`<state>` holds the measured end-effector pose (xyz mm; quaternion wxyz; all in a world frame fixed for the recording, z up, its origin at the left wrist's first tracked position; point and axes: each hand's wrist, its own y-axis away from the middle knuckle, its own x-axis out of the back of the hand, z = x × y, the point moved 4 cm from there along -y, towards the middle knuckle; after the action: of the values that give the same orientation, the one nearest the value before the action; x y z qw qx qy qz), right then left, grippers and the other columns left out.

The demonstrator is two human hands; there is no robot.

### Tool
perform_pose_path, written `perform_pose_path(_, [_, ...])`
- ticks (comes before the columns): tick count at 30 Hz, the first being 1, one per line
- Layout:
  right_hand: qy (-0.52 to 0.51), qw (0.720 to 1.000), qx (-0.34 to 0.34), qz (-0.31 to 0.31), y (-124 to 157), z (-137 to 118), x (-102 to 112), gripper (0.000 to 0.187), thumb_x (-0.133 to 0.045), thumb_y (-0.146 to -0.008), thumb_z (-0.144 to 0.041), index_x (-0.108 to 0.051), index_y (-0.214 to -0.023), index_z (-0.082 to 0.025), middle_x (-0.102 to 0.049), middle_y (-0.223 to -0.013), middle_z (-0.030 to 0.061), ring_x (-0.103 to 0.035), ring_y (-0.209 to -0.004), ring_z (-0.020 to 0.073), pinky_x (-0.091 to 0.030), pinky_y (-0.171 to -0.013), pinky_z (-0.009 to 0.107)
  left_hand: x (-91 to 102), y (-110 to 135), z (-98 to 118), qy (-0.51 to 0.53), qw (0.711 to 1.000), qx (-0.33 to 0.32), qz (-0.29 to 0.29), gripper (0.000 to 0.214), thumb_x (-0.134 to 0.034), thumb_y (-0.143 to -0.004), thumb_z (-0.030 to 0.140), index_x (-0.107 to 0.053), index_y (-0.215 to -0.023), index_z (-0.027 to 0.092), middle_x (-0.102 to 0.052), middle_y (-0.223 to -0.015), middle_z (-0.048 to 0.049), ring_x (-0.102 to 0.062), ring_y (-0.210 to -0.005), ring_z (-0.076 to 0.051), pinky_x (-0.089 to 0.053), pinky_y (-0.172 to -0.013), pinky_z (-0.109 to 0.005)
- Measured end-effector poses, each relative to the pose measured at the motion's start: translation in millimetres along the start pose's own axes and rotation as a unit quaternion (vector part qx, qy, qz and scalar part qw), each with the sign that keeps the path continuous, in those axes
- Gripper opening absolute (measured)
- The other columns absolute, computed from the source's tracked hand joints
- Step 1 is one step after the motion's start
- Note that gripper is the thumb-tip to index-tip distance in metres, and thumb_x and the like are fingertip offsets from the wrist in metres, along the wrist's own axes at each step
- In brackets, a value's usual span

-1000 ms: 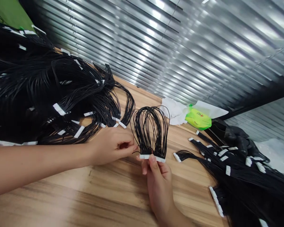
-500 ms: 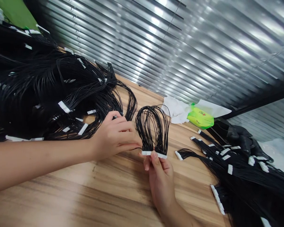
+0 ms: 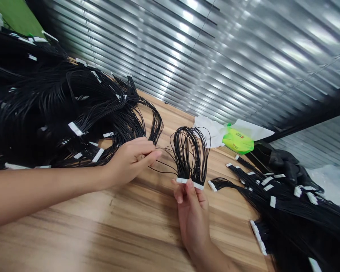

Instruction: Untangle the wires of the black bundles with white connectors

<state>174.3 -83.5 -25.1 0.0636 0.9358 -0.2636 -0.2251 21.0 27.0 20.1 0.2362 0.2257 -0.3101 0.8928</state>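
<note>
A wire harness (image 3: 190,151) of thin black wires loops upward from a long white connector (image 3: 197,185). My right hand (image 3: 193,215) grips that connector from below, with the thumb pressed on its front. To its left, my left hand (image 3: 133,158) is closed in a pinch. A few loose black wires (image 3: 166,166) run from the connector's left end to its fingers. The wire ends are hidden in the hand.
A large heap of black wire harnesses (image 3: 53,94) with white connectors covers the left of the wooden table (image 3: 102,230). Another pile (image 3: 294,223) lies at the right. Behind are white paper (image 3: 208,128), a green packet (image 3: 238,140) and a corrugated metal wall (image 3: 158,49).
My left hand has drawn left from the connector and closed, with a few wires now stretched out to it. My right hand and the harness have shifted slightly right.
</note>
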Motion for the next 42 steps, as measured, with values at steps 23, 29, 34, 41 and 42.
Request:
perform_pose_path(23, [0.045, 0.997, 0.029, -0.048, 4.9, 4.0, 1.5, 0.029, -0.074, -0.073, -0.048, -0.068, -0.066, -0.021, -0.048, -0.047, -0.0076, -0.047, -0.05, 0.0097, -0.04, -0.059, 0.025, -13.4, 5.4, -9.9, -0.054, 0.988, 0.097, -0.104, 0.021, -0.044, -0.094, 0.03, -0.062, -0.098, 0.022, -0.052, -0.061, 0.0064, -0.048, -0.056, -0.008, -0.033, -0.053, -0.02])
perform_pose_path(29, [0.024, 0.997, 0.03, -0.061, 7.0, 2.6, 0.4, 0.026, -0.075, -0.072, -0.045, -0.068, -0.066, -0.021, -0.054, -0.053, -0.0067, -0.047, -0.05, 0.0085, -0.043, -0.063, 0.026, -10.6, 3.4, -4.1, -0.008, 0.997, 0.054, -0.058, 0.015, -0.055, -0.089, 0.03, -0.066, -0.089, 0.021, -0.053, -0.057, 0.0076, -0.042, -0.049, -0.005, -0.03, -0.048, -0.019])
perform_pose_path(34, [-0.014, 1.0, 0.019, -0.014, 3.6, 1.1, 2.4, 0.027, -0.079, -0.068, -0.046, -0.067, -0.067, -0.021, -0.052, -0.052, -0.0079, -0.038, -0.048, 0.0073, -0.04, -0.058, 0.025, -3.9, 1.7, -1.1, -0.022, 1.0, -0.005, 0.01, 0.016, -0.069, -0.081, 0.036, -0.065, -0.078, 0.021, -0.054, -0.055, 0.01, -0.045, -0.051, -0.004, -0.04, -0.082, -0.026])
perform_pose_path(41, [-0.031, 0.999, 0.02, -0.011, 1.7, -3.4, -0.4, 0.03, -0.08, -0.065, -0.048, -0.065, -0.061, -0.022, -0.045, -0.046, -0.0089, -0.038, -0.049, 0.0089, -0.045, -0.067, 0.029, -3.2, 0.1, -12.0, 0.044, 0.993, 0.11, 0.009, 0.022, -0.049, -0.093, 0.038, -0.063, -0.087, 0.022, -0.057, -0.066, 0.0056, -0.051, -0.064, -0.009, -0.04, -0.072, -0.025])
perform_pose_path(42, [-0.033, 0.999, 0.02, -0.017, 2.0, -3.8, -1.1, 0.03, -0.079, -0.066, -0.048, -0.065, -0.062, -0.022, -0.047, -0.047, -0.0085, -0.039, -0.049, 0.0091, -0.045, -0.067, 0.03, -4.0, 0.3, -14.2, 0.07, 0.989, 0.132, 0.009, 0.02, -0.049, -0.093, 0.038, -0.061, -0.093, 0.022, -0.054, -0.066, 0.0058, -0.05, -0.062, -0.009, -0.04, -0.065, -0.023])
